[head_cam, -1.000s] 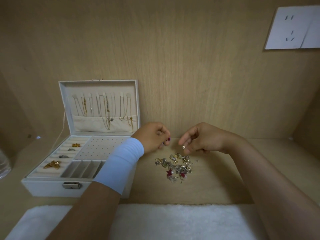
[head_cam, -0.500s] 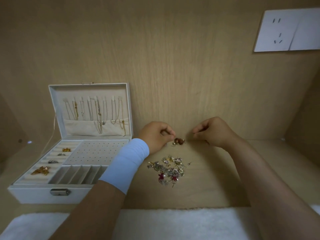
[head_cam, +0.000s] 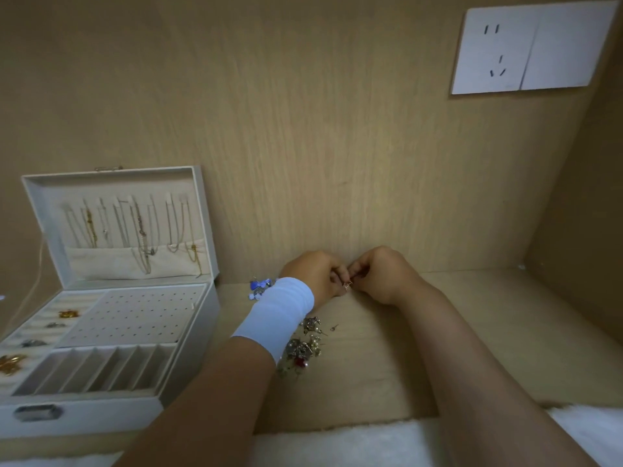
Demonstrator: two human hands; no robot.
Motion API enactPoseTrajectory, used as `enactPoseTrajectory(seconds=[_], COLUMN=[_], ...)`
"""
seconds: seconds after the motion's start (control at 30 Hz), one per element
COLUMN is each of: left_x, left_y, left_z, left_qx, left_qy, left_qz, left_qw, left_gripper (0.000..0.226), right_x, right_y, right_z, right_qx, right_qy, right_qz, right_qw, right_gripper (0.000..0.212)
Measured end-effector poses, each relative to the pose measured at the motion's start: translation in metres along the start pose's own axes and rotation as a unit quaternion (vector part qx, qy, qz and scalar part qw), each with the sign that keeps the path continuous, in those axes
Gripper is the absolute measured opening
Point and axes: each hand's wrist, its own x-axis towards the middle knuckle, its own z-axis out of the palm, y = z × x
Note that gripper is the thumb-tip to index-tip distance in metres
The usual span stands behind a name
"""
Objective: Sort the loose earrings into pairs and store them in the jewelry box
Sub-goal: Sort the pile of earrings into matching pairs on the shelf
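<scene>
Earrings (head_cam: pixel 305 348) lie heaped on the shelf (head_cam: pixel 472 332), partly under the left wristband (head_cam: pixel 276 315), right of the open box (head_cam: pixel 192 365). Beyond the heap, the left hand (head_cam: pixel 313 274) and right hand (head_cam: pixel 381 274) meet, fingers curled, pinching one small stud (head_cam: pixel 348 284) between them. Blue pieces (head_cam: pixel 259 286) lie behind the wristband.

One jewelry box (head_cam: pixel 101 417) is open at the left of the bench (head_cam: pixel 387 365). Its ring rolls hold four items: two gold pieces (head_cam: pixel 68 313) and two silver pieces (head_cam: pixel 33 343). Two hands, the left hand (head_cam: pixel 317 274) and the right hand (head_cam: pixel 384 274), pinch one small earring (head_cam: pixel 348 284) between them. Near them lies one heap of loose earrings (head_cam: pixel 303 352), too tangled to count, with one single pin (head_cam: pixel 333 327) just right of it. One blue cluster (head_cam: pixel 259 286) lies left of the hands. There is one wristband (head_cam: pixel 276 318) and one socket plate (head_cam: pixel 536 45).
</scene>
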Motion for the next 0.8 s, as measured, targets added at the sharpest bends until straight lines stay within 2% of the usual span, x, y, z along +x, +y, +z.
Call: enactPoseTrajectory(seconds=[0.2,0.37,0.53,0.67,0.8], left_x=[-0.007,-0.005,0.000,-0.002,-0.010], left_y=[-0.027,-0.031,-0.036,-0.038,-0.035], left_z=[-0.017,-0.011,-0.005,-0.008,-0.026], left_qx=[-0.030,0.032,0.061,0.053,0.022], left_qy=[0.066,0.031,0.028,0.020,0.035], left_qz=[0.013,0.036,0.041,0.040,0.035], left_qw=[0.997,0.998,0.997,0.998,0.999], left_gripper=[0.024,0.023,0.026,0.026,0.034], right_x=[0.002,0.000,0.005,0.006,0.005], right_y=[-0.003,-0.011,-0.009,-0.007,-0.011], right_z=[-0.005,0.001,0.012,0.017,0.015], right_qx=[-0.004,-0.007,-0.007,-0.047,-0.087], right_qy=[-0.037,-0.065,-0.012,0.037,0.037], right_qz=[0.001,-0.022,-0.024,-0.025,-0.027], right_qw=[0.999,0.998,1.000,0.998,0.995], right_gripper=[0.031,0.029,0.008,0.010,0.011])
